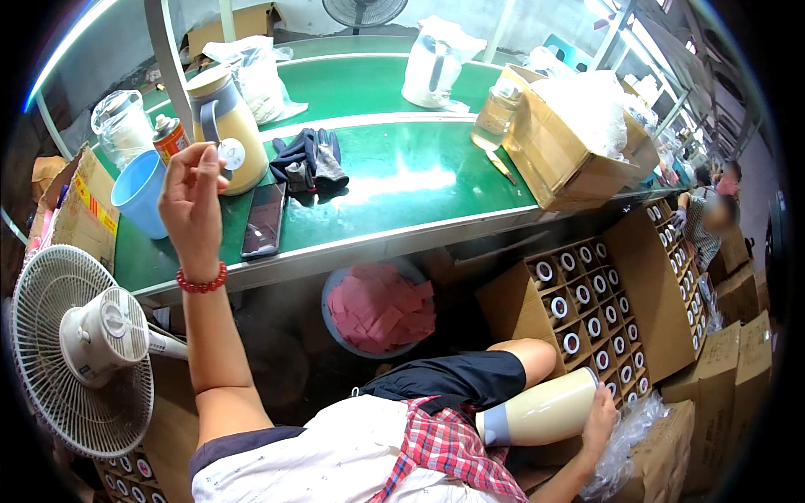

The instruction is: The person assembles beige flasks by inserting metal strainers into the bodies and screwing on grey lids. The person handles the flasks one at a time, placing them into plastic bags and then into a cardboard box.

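Observation:
My left hand point(194, 197), a red bead bracelet on its wrist, is raised over the bench edge. Its thumb and fingers are pinched together at a small round white sticker point(232, 154). Behind the sticker stands a cream vacuum jug point(237, 105) with a grey handle. In my lap a second cream vacuum jug point(545, 409) lies on its side, its grey-blue end against my checked apron point(444, 448). My right hand point(599, 423) is wrapped around the other end of this jug, fingers partly hidden.
On the green bench point(377, 184) lie a phone point(264, 220), dark gloves point(310, 159), a blue cup point(142, 193) and a spray can point(169, 137). A fan point(84, 348) stands left. Below sits a basin of pink slips point(381, 308). Right is a divided carton point(587, 310); another person point(708, 222) works beyond.

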`<state>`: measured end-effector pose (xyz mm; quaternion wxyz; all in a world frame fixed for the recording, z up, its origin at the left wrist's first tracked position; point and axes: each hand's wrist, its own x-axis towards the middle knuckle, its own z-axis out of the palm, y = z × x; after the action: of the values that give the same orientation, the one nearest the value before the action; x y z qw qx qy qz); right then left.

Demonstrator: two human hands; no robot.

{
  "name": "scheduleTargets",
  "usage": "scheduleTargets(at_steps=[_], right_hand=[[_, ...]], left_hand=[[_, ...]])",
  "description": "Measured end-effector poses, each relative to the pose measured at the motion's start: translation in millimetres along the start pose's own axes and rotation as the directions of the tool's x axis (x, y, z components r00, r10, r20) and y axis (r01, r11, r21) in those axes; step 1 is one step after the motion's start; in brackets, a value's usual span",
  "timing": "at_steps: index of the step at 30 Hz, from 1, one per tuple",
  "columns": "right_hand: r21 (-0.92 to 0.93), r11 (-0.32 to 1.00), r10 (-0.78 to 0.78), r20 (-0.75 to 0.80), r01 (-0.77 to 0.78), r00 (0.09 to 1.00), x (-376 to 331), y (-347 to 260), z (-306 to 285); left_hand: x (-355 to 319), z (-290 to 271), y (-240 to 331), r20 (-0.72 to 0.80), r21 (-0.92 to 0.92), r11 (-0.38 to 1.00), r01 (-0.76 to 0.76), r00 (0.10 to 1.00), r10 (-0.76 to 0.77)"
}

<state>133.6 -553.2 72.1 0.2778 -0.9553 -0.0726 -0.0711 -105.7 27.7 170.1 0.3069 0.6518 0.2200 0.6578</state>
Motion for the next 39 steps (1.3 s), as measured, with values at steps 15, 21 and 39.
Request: scheduleTargets(at_steps=[15,21,39], right_hand=[[0.579,0.814,0.065,-0.013,-0.046,0.998,-3,43,9],[0.909,0.416,0.137,-0.095,0.029,0.986,-18,104,29],[0.948,-0.292,-0.059,0.118,-0.130,0.991,40,127,58]], left_hand=[[-294,280,73,0.911,-0.364,0.808,0.463,-0.004,0.412],[-360,321,99,0.901,-0.259,0.733,0.629,-0.117,0.418],[-356,373,192,0.377,-0.754,0.522,0.399,-0.388,0.841]])
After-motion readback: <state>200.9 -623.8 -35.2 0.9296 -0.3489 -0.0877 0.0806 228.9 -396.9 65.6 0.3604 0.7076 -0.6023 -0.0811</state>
